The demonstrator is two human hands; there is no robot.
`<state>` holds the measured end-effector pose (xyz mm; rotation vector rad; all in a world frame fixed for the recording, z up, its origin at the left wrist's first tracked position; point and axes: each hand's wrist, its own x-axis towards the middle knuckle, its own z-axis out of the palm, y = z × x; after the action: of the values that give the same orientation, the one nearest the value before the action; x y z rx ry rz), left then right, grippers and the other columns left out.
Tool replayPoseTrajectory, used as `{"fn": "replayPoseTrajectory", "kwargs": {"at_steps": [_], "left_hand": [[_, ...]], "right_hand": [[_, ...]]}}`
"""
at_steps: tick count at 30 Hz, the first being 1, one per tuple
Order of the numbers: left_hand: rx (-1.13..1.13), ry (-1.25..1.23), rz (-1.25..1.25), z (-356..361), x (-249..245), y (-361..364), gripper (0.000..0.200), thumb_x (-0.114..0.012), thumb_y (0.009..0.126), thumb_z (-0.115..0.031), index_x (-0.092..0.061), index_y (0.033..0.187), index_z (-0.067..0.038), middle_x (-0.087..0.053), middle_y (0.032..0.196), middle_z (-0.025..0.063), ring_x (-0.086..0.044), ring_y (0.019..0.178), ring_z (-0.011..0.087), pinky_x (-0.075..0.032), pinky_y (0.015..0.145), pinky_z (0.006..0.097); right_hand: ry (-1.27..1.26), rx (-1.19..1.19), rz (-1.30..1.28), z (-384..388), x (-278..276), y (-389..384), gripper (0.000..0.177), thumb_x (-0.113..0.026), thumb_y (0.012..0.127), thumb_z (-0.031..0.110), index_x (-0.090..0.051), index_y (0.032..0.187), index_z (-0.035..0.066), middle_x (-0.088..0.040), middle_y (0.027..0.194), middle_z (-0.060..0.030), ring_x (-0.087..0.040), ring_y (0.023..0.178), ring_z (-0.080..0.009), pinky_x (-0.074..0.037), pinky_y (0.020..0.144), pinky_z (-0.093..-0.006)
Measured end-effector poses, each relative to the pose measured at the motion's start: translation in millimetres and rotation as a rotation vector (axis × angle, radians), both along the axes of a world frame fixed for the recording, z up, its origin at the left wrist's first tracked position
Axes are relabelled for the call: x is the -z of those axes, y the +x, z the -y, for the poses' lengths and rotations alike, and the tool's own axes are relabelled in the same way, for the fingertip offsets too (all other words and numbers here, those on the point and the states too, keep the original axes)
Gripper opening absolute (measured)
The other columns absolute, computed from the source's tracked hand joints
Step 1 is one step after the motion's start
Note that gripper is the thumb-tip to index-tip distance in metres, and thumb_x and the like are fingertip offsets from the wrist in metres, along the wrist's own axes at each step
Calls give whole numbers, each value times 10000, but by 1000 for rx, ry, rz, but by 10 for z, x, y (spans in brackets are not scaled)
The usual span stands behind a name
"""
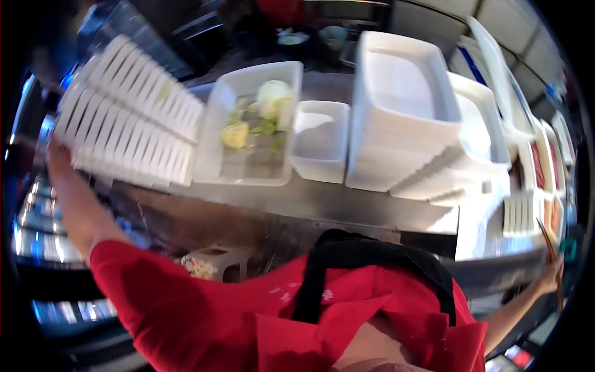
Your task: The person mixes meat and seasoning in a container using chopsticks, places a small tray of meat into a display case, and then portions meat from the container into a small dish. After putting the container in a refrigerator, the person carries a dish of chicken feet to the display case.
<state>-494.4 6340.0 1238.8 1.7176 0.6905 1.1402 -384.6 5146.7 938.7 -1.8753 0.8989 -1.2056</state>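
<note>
Your left hand (59,149) meets the left edge of the white, slatted plastic basket (127,127), left on the metal counter (310,201); its grip is unclear. The basket should handle light and fairly stiff, best held by opposite rims. Your right hand (549,280), right, seems closed round a thin brown rod (546,239).

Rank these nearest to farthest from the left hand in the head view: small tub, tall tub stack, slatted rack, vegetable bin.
From the left hand:
1. Slatted rack: far left, right at the hand.
2. Vegetable bin: just right of the rack.
3. Small tub: right of the bin.
4. Tall tub stack: right of the small tub.
</note>
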Motion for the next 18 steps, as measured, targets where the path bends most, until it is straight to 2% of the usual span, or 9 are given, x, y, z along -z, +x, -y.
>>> {"fn": "replayPoseTrajectory", "kwargs": {"at_steps": [2,4,6,8,10,12,13,14,18], "left_hand": [[48,21,-97,-308,-123,39,393,-565,840,-428,-608,1017,-79,-625,791,9,-502,512,64,-356,406,176],[-195,-75,-210,-145,-237,221,388,-589,813,-415,-596,1056,-112,-605,763,48,-507,510,85,-391,407,180],[-11,-2,-84,-363,-286,27,330,-618,801,-343,-609,1005,-83,-618,899,59,-597,660,105,-466,474,172],[-167,-5,-287,-450,-426,-156,331,-610,799,-328,-604,1011,-74,-612,880,56,-595,649,124,-474,490,178],[-580,815,-715,-498,-544,-572,370,-599,810,-294,-553,1112,-86,-571,1029,134,-576,837,232,-499,628,248],[-839,1680,-998,-615,-331,13,433,-588,821,-260,-502,1213,-98,-529,1177,213,-557,1025,340,-524,765,318],[-786,1713,-980,-360,-376,11,403,-580,823,-245,-501,1185,-87,-527,1153,210,-555,1007,338,-524,761,332],[-678,1623,-876,-58,-257,332,373,-571,826,-230,-500,1158,-76,-526,1129,208,-553,989,336,-524,757,346],[-200,857,-283,2224,-92,732,256,-539,838,-170,-496,1049,-32,-520,1034,199,-544,917,329,-526,742,404]], "right_hand": [[-12,-30,17,-40,46,33,283,-599,849,199,-643,977,-49,-653,935,-128,-633,764,-190,-523,687,-264],[116,-113,116,172,188,-28,281,-577,864,179,-626,996,-63,-641,933,-151,-638,768,-207,-532,702,-267],[27,-110,46,48,160,-14,276,-574,868,166,-615,980,-83,-634,920,-167,-645,765,-227,-543,675,-258],[65,-88,103,174,169,-122,283,-580,863,161,-609,977,-96,-638,912,-158,-647,760,-234,-548,662,-258],[47,-99,94,213,267,19,271,-590,852,146,-612,961,-101,-640,893,-159,-645,749,-231,-551,659,-263],[79,-140,160,556,323,-50,230,-596,837,111,-621,934,-96,-641,865,-163,-637,726,-222,-546,644,-265],[33,-293,64,557,332,114,235,-649,804,123,-627,902,-90,-643,830,-167,-631,700,-217,-538,648,-276],[23,-186,33,455,243,165,221,-648,801,119,-635,885,-84,-647,812,-145,-629,693,-204,-532,639,-276],[53,-110,274,682,313,543,172,-653,789,82,-627,837,-81,-629,764,-124,-620,627,-177,-545,561,-274]]}}
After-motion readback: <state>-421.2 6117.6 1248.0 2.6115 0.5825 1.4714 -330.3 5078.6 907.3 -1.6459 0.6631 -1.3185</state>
